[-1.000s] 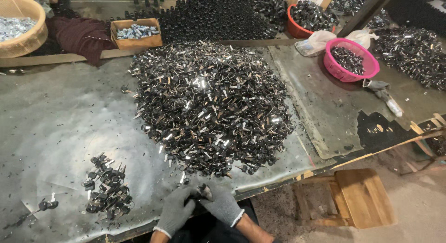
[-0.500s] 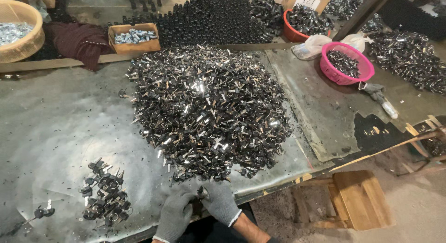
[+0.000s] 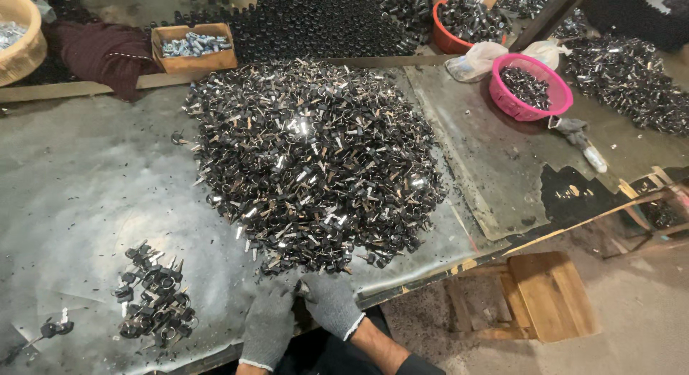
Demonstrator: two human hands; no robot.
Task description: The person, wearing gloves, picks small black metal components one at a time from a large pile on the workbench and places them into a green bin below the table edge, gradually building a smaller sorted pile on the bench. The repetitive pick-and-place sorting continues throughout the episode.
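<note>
1. Both hands wear grey knit gloves and sit close together at the near edge of the bench (image 3: pixel 86 203), the left hand (image 3: pixel 268 325) and the right hand (image 3: pixel 330 303) almost touching at the fingertips.
2. They seem pinched together on one small dark piece between them, but it is too hidden by the gloves for me to tell whether either hand truly grips it.
3. Just beyond the fingers rises the big heap of small black and silver metal parts (image 3: pixel 316 160), spread over the middle of the bench, its near rim right by the hands.
4. To the left of the hands lies a small cluster of the same dark parts (image 3: pixel 154 303), set apart from the heap, with a couple of strays (image 3: pixel 54 328) further left.
5. At the far side stands a cardboard box (image 3: pixel 194 48) with pale metal bits, next to a dark red cloth (image 3: pixel 108 52).
6. On the right sit a pink plastic basket (image 3: pixel 552 106) holding dark parts and, behind it, a red tub (image 3: pixel 448 38), also filled.
7. A wooden stool (image 3: pixel 549 292) stands on the floor below the right end of the bench.
</note>
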